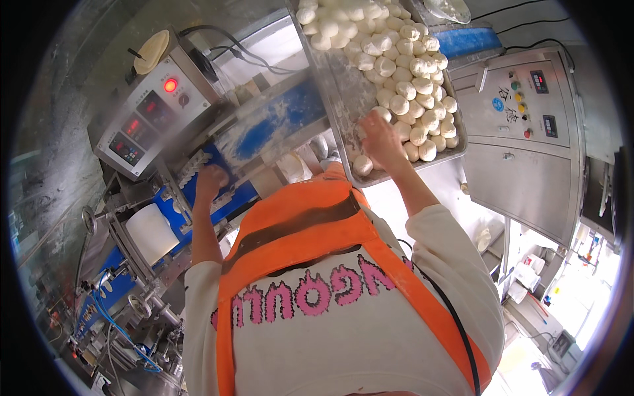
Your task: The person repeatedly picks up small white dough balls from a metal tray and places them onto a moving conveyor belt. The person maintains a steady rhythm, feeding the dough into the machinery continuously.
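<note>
My right hand (381, 140) reaches into a metal tray (350, 171) at the left edge of a heap of round white dough balls (406, 90). Its fingers are at a dough ball (382, 114); whether they grip it I cannot tell. A lone dough ball (363, 165) lies just below that hand, near the tray's corner. My left hand (212, 180) is over a blue conveyor belt (237, 200), beside a row of small pale dough pieces (194, 167). The hand is blurred, and what its fingers hold cannot be made out.
A control box (153, 116) with a lit red lamp stands behind the belt. A white roller (151, 233) and handwheels (139, 306) sit on the machine at left. A floury blue surface (272, 121) lies between belt and tray. A steel cabinet (520, 163) stands at right.
</note>
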Demonstrator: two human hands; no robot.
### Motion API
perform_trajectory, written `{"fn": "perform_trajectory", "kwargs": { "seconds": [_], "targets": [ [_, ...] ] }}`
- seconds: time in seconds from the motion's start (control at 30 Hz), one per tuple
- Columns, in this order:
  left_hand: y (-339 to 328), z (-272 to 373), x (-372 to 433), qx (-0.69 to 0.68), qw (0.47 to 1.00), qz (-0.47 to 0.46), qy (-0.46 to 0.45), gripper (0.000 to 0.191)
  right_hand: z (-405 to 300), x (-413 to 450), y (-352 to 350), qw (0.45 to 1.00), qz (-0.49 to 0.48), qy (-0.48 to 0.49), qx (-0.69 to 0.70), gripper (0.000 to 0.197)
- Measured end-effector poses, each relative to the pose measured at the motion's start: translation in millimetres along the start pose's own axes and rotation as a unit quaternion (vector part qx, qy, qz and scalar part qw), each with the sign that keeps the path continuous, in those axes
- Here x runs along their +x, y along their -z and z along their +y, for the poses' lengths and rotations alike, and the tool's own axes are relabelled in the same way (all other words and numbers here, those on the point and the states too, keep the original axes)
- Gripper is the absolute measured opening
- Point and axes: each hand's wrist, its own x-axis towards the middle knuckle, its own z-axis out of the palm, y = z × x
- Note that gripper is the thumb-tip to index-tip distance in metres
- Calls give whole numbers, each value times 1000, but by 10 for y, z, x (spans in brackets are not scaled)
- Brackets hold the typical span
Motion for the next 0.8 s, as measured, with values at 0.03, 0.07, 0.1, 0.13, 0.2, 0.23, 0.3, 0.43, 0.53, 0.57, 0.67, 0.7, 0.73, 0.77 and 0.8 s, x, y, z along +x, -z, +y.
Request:
{"fn": "perform_trajectory", "kwargs": {
  "seconds": [0.03, 0.07, 0.1, 0.13, 0.2, 0.23, 0.3, 0.43, 0.53, 0.57, 0.67, 0.7, 0.73, 0.77, 0.8],
  "targets": [
    [-104, -82, -28, 3, 1000, 9, 15, 14, -33, 32, -18, 997, 20, 58, 49, 43],
    [-205, -163, -45, 6, 999, 19, 30, 17, -53, 66, -32, 988, 40, 115, 97, 43],
    [-185, -37, -71, 85, 995, 52, -1, 18, -15, 120, -57, 992, 73, 78, 67, 38],
    [-95, 192, -125, 166, 982, 83, -34, 18, 46, 187, -107, 993, 107, 39, 37, 34],
    [13, 490, -185, 207, 971, 108, -62, 21, 14, 226, -142, 991, 108, 12, 78, 31],
    [36, 584, -156, 165, 979, 99, -65, 23, -49, 204, -102, 987, 77, 19, 142, 33],
    [42, 831, -89, 61, 989, 93, -96, 24, -135, 191, -51, 966, 99, -11, 240, 34],
    [39, 1811, 93, -570, 818, -76, 10, 30, -693, 120, 211, 909, 110, -12, 401, 35],
    [-60, 1871, 239, -645, 746, -161, 25, 38, -942, 133, 378, 916, 126, 184, 333, 40],
    [-132, 1770, 261, -619, 768, -166, 13, 41, -957, 162, 395, 916, 151, 245, 281, 41],
    [21, 1231, 165, -447, 885, -24, 126, 35, -216, 218, 258, 981, 137, -129, 50, 47],
    [96, 938, 154, -362, 914, 13, 181, 31, -1, 144, 195, 980, 148, -128, -47, 45],
    [148, 645, 107, -240, 946, 16, 220, 31, 175, 118, 97, 988, 123, -88, -41, 42],
    [154, 369, 61, -114, 960, 19, 256, 31, 233, 125, 42, 988, 132, -81, 12, 41],
    [34, 53, 21, -97, 968, 19, 232, 32, 258, 166, 18, 986, 139, -68, 62, 39]
  ]
}}
